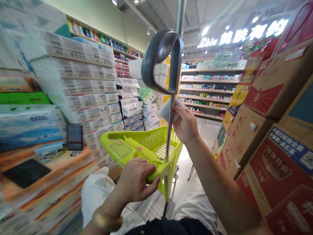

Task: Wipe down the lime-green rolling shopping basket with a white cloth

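A lime-green rolling shopping basket (pixel 137 143) with perforated walls stands between my knees. From its near corner rises a metal pole (pixel 169 130) topped by a grey loop handle (pixel 149 65). My left hand (pixel 138 176) is closed over the basket's near rim, its thumb toward me. Higher up, my right hand (pixel 186 124) pinches a white wipe (pixel 166 111) against the pole, below the loop handle. Part of the wipe lies behind the pole, so I cannot tell how far it wraps round. A gold bracelet (pixel 107 222) circles my left wrist.
Tall stacks of wrapped paper packs (pixel 90 85) rise on the left, with a dark flat panel (pixel 26 173) on the orange packs. Cardboard cartons (pixel 271 163) are piled close on the right. Stocked shelves (pixel 207 91) line the back beyond a pale floor.
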{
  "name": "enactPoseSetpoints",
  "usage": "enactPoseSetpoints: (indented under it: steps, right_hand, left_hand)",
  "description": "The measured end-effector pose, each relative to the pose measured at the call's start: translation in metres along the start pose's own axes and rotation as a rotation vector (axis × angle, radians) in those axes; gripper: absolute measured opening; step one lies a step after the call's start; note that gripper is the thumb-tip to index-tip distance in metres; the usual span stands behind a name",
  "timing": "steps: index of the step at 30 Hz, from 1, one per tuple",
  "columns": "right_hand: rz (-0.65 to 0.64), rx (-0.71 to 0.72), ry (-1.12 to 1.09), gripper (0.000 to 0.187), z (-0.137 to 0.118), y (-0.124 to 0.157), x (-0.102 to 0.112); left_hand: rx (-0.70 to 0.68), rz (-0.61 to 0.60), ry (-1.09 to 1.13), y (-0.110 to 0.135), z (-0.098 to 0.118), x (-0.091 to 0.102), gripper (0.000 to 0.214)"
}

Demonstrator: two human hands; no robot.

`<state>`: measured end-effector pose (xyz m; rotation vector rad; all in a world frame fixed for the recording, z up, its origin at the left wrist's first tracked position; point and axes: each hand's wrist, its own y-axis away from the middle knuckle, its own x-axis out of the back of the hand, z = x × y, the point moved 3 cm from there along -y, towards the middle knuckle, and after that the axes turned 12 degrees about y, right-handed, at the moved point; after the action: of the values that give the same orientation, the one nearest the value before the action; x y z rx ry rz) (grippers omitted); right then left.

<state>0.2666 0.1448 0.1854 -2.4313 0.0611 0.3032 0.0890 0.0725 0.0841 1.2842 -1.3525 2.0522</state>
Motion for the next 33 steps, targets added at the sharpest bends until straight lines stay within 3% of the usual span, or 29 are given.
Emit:
enactPoseSetpoints:
  steps: [3, 6, 14, 24, 33]
  right_hand:
    - [-0.126, -0.190, -0.154, 0.011, 0.019, 0.018, -0.001]
    - [-0.205, -0.274, -0.195, 0.014, 0.025, 0.027, -0.002]
    - [-0.182, -0.185, -0.178, 0.024, -0.016, -0.010, -0.014]
    - [-0.332, -0.340, -0.182, 0.020, 0.046, 0.055, 0.008]
    - [-0.270, -0.268, -0.194, 0.021, 0.019, 0.041, -0.008]
  left_hand:
    - [0.008, 0.006, 0.015, 0.001, 0.001, 0.001, 0.031]
    - [-0.004, 0.005, 0.020, 0.002, 0.001, 0.001, 0.031]
    - [-0.019, -0.001, -0.008, 0.002, 0.000, -0.001, 0.034]
    - [0.000, -0.013, 0.052, 0.007, -0.004, 0.002, 0.026]
    - [0.017, -0.047, 0.087, 0.008, -0.008, 0.008, 0.035]
